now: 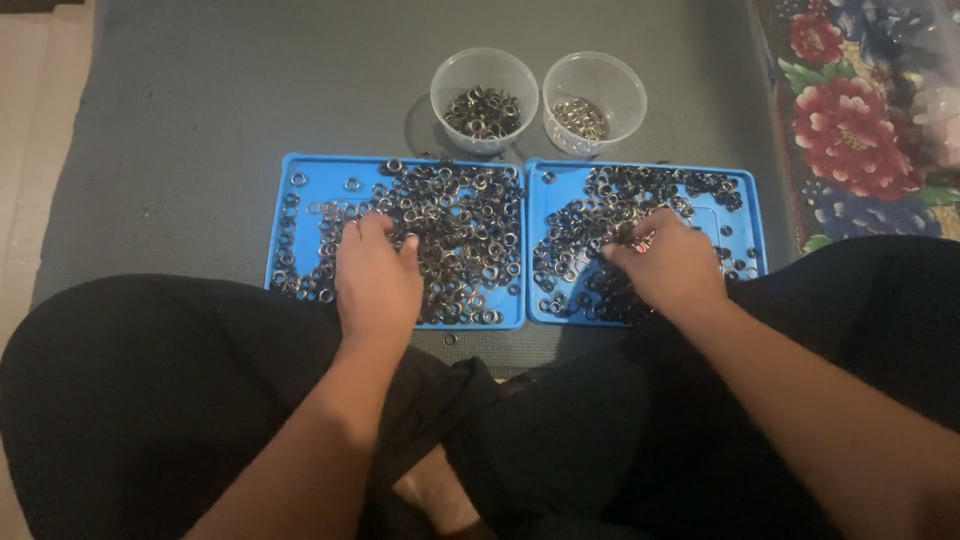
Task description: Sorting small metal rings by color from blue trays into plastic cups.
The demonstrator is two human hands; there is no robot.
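Note:
Two blue trays lie side by side on a grey mat, each strewn with several small metal rings. My left hand [375,275] rests palm down on the left tray [290,170], fingers spread over the rings [460,230]. On the right tray [745,185], my right hand [670,262] has its fingertips down among that tray's rings [620,195]. Whether either hand pinches a ring is hidden by the fingers.
Behind the trays stand two clear plastic cups: the left cup [484,75] holds dark rings, the right cup [594,80] holds lighter ones. One loose ring [450,339] lies on the grey mat [200,120]. A floral cloth [850,120] is at the right. My crossed legs in black fill the foreground.

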